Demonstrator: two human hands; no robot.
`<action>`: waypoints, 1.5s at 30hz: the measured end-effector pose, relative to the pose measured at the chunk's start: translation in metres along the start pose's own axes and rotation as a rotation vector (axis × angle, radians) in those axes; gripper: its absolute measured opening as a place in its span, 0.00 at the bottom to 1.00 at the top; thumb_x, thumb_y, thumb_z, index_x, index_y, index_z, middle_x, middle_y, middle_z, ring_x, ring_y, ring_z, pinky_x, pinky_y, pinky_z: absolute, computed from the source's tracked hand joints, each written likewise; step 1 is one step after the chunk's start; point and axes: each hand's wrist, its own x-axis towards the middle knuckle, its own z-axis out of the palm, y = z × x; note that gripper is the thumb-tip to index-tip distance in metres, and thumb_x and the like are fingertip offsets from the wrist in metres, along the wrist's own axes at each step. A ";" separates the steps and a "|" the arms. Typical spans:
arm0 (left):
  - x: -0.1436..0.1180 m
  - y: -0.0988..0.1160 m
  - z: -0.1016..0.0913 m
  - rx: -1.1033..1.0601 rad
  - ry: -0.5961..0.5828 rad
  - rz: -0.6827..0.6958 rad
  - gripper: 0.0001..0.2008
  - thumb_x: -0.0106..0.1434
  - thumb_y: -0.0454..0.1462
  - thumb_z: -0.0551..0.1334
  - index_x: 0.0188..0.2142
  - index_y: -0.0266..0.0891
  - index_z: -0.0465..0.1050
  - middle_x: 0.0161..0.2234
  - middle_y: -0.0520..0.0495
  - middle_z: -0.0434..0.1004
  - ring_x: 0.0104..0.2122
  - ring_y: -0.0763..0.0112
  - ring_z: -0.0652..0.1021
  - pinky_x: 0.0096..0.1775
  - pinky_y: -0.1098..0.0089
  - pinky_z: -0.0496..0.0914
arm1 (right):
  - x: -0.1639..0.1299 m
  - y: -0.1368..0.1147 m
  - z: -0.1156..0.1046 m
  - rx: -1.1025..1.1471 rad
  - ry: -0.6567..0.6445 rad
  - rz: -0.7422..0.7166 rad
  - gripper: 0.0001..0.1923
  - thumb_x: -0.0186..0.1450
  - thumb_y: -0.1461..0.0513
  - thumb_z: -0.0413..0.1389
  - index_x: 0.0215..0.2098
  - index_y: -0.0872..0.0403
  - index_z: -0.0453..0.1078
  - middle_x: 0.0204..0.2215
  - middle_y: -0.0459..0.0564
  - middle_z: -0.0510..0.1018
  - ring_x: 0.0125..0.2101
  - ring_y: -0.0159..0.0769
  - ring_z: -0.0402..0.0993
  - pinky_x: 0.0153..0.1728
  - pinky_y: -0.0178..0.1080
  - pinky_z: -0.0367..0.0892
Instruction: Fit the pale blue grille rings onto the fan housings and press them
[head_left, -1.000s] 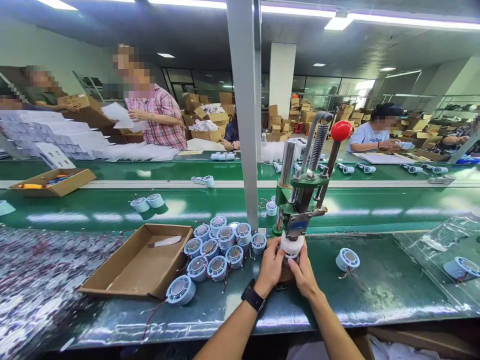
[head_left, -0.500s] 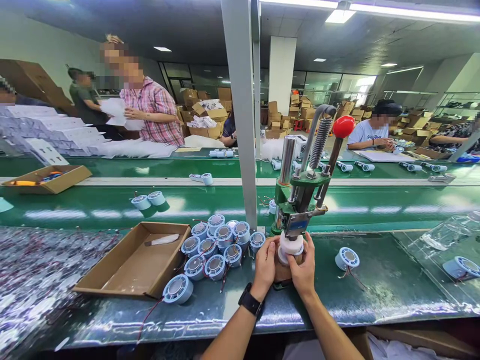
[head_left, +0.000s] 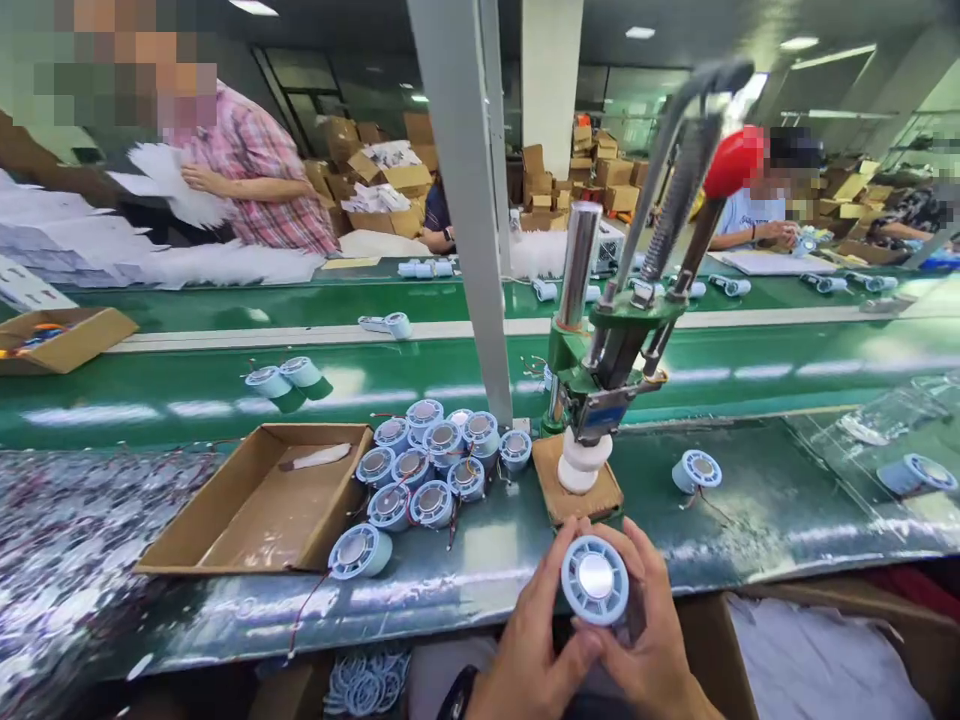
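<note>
A light-blue round slotted housing (head_left: 574,590) is held between my two hands near the bench's front edge. Its silver centre disc faces up toward me. My left hand (head_left: 534,635) grips its left side, and my right hand (head_left: 651,625) wraps round its right side. Just beyond my fingers stands a green hand press (head_left: 611,375) with a red-knobbed lever (head_left: 735,160). Under its ram, a white round fixture (head_left: 579,470) sits on a brown wooden base (head_left: 551,475). Left of the press lies a cluster of similar blue housings (head_left: 442,437) with thin wires.
An open cardboard tray (head_left: 247,500) lies left of the cluster. To the right are a single housing (head_left: 696,470) and a clear bottle (head_left: 885,415). A grey post (head_left: 469,200) rises behind the bench. Across the green conveyor (head_left: 390,385), other people work.
My hands have drawn back from the press toward me, bringing the blue housing off the fixture and turning its disc face toward me. The view has tilted down and closer.
</note>
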 end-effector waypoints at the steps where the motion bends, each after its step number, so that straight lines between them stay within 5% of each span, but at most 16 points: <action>1: -0.005 0.008 0.003 0.006 0.009 0.011 0.38 0.67 0.55 0.61 0.71 0.48 0.54 0.71 0.43 0.56 0.68 0.49 0.61 0.67 0.54 0.57 | 0.000 -0.010 0.001 0.028 -0.011 -0.031 0.40 0.65 0.62 0.60 0.70 0.49 0.48 0.56 0.61 0.76 0.55 0.48 0.77 0.54 0.47 0.75; 6: -0.011 0.039 0.008 0.042 0.169 0.045 0.35 0.64 0.56 0.62 0.67 0.48 0.64 0.67 0.41 0.65 0.65 0.46 0.67 0.65 0.50 0.61 | 0.008 -0.031 0.002 0.053 -0.007 -0.104 0.44 0.64 0.63 0.62 0.72 0.46 0.45 0.56 0.59 0.77 0.55 0.48 0.77 0.54 0.48 0.76; 10: -0.010 0.044 0.000 0.064 0.126 0.059 0.33 0.65 0.51 0.65 0.66 0.48 0.64 0.66 0.40 0.65 0.65 0.45 0.67 0.65 0.48 0.61 | 0.008 -0.031 0.003 0.082 -0.015 -0.107 0.45 0.64 0.64 0.62 0.73 0.45 0.45 0.56 0.58 0.77 0.55 0.47 0.77 0.55 0.48 0.75; 14: -0.014 0.042 -0.001 0.075 0.099 0.039 0.34 0.65 0.51 0.65 0.67 0.44 0.64 0.66 0.39 0.66 0.66 0.45 0.66 0.66 0.47 0.60 | 0.006 -0.032 0.004 0.095 -0.005 -0.127 0.46 0.63 0.65 0.62 0.73 0.44 0.45 0.56 0.56 0.77 0.55 0.45 0.77 0.56 0.46 0.75; 19: -0.016 0.031 0.016 0.008 0.272 0.054 0.30 0.67 0.57 0.58 0.62 0.45 0.70 0.64 0.41 0.70 0.65 0.48 0.67 0.66 0.51 0.60 | 0.003 -0.034 0.011 0.008 0.044 -0.132 0.43 0.65 0.62 0.61 0.73 0.47 0.47 0.55 0.57 0.78 0.52 0.47 0.79 0.50 0.46 0.78; 24: -0.007 0.019 0.023 -0.012 0.445 0.045 0.27 0.71 0.56 0.52 0.53 0.41 0.77 0.56 0.39 0.77 0.57 0.51 0.75 0.58 0.55 0.70 | 0.003 -0.031 0.022 -0.117 0.089 -0.155 0.40 0.66 0.63 0.58 0.72 0.45 0.48 0.50 0.57 0.80 0.46 0.47 0.82 0.45 0.47 0.80; 32: 0.000 0.010 0.023 0.008 0.532 -0.168 0.34 0.69 0.61 0.47 0.53 0.41 0.79 0.54 0.39 0.80 0.55 0.52 0.77 0.59 0.56 0.70 | -0.005 -0.019 0.027 -0.156 0.058 -0.096 0.41 0.67 0.60 0.57 0.73 0.48 0.45 0.53 0.58 0.78 0.48 0.47 0.81 0.46 0.44 0.79; 35: 0.001 0.000 0.018 -0.086 0.489 -0.164 0.34 0.69 0.61 0.49 0.56 0.41 0.76 0.59 0.39 0.76 0.58 0.53 0.75 0.58 0.59 0.72 | 0.006 -0.006 0.015 -0.202 -0.013 -0.131 0.34 0.65 0.64 0.56 0.68 0.47 0.55 0.52 0.56 0.76 0.51 0.46 0.78 0.49 0.44 0.78; 39: 0.000 -0.016 0.001 -0.118 0.529 -0.113 0.30 0.70 0.58 0.51 0.53 0.39 0.79 0.54 0.38 0.78 0.52 0.57 0.78 0.48 0.64 0.77 | 0.038 0.042 -0.024 -0.711 -0.049 -0.146 0.21 0.64 0.64 0.53 0.55 0.53 0.72 0.48 0.60 0.74 0.47 0.49 0.76 0.45 0.48 0.77; 45: -0.008 -0.018 -0.014 0.150 0.588 -0.026 0.28 0.74 0.53 0.49 0.44 0.39 0.82 0.43 0.39 0.82 0.39 0.63 0.81 0.41 0.67 0.77 | 0.078 0.109 -0.089 -0.928 -0.127 -0.224 0.18 0.64 0.63 0.51 0.46 0.50 0.79 0.42 0.62 0.78 0.43 0.56 0.75 0.49 0.65 0.67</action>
